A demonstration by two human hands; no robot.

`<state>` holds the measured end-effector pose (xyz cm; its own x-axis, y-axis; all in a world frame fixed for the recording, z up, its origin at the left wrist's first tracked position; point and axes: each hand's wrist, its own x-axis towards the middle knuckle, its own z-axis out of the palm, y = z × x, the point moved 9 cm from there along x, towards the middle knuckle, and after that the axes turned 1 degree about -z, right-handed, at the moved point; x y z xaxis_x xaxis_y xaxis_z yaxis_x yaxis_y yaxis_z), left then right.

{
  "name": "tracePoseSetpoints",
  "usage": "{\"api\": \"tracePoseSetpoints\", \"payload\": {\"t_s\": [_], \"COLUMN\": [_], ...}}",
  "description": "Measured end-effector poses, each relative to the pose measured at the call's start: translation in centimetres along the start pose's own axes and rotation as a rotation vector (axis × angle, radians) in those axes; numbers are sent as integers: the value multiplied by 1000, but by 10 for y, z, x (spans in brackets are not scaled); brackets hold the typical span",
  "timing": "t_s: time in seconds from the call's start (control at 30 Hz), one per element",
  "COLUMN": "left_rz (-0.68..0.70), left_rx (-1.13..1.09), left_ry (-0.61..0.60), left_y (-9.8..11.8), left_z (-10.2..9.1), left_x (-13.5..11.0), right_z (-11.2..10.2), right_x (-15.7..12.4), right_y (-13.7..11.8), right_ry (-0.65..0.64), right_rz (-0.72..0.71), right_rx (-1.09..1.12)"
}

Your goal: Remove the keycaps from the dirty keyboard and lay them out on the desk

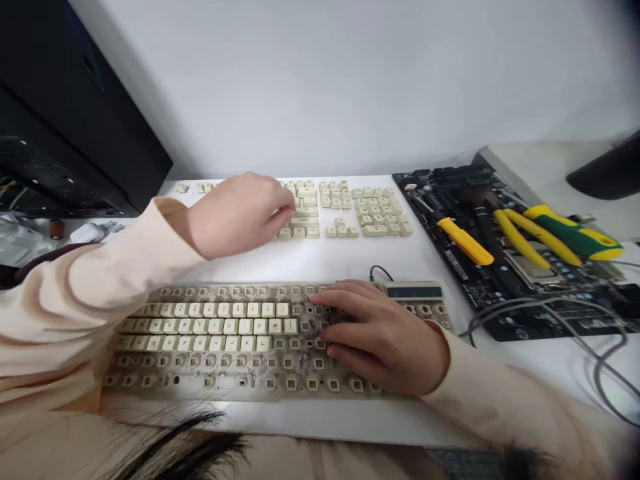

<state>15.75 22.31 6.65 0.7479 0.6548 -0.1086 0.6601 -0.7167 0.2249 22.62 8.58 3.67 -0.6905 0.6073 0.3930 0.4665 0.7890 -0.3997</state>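
An old beige keyboard (200, 367) lies in front of me, dusty, with many keys pulled off and bare switch sockets showing. My right hand (380, 337) rests flat on its right half, fingers spread over the sockets. My left hand (240, 213) reaches to the loose keycaps (365, 210) laid out in rows at the back of the table. Its fingertips are pinched together at a keycap there; whether it holds one is hidden.
A bare motherboard (500, 293) sits at the right with yellow-handled pliers (530, 240), a yellow-handled tool (463, 240) and a green and yellow screwdriver (575, 237) on it. Grey cables (590, 327) trail off it. A black computer case (75, 120) stands at the far left.
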Motion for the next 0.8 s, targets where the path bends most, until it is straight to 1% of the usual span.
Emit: {"api": "tracePoseSetpoints", "payload": {"t_s": [0.07, 0.17, 0.23, 0.3, 0.37, 0.47, 0.6, 0.8], "left_rz": [126, 352, 466, 532, 552, 545, 515, 530], "left_rx": [71, 82, 77, 66, 53, 69, 86, 66], "left_ry": [60, 123, 165, 189, 193, 187, 191, 168], "left_y": [26, 58, 69, 74, 76, 76, 75, 77], "left_z": [-1, 10, 22, 34, 44, 53, 56, 57], "left_x": [-18, -46, -62, -74, -81, -84, -84, -82], "right_z": [0, 0, 0, 0, -2, -4, -3, -2], "right_x": [-1, -2, -3, -5, -5, -5, -5, -7], "right_y": [0, 0, 1, 3, 6, 9, 10, 14], "right_ry": [8, 24, 47, 75, 96, 81, 44, 99], "right_rz": [-3, -11, -21, -26, -18, 7, 33, 41], "right_rx": [-1, 6, 22, 50, 81, 106, 126, 159]}}
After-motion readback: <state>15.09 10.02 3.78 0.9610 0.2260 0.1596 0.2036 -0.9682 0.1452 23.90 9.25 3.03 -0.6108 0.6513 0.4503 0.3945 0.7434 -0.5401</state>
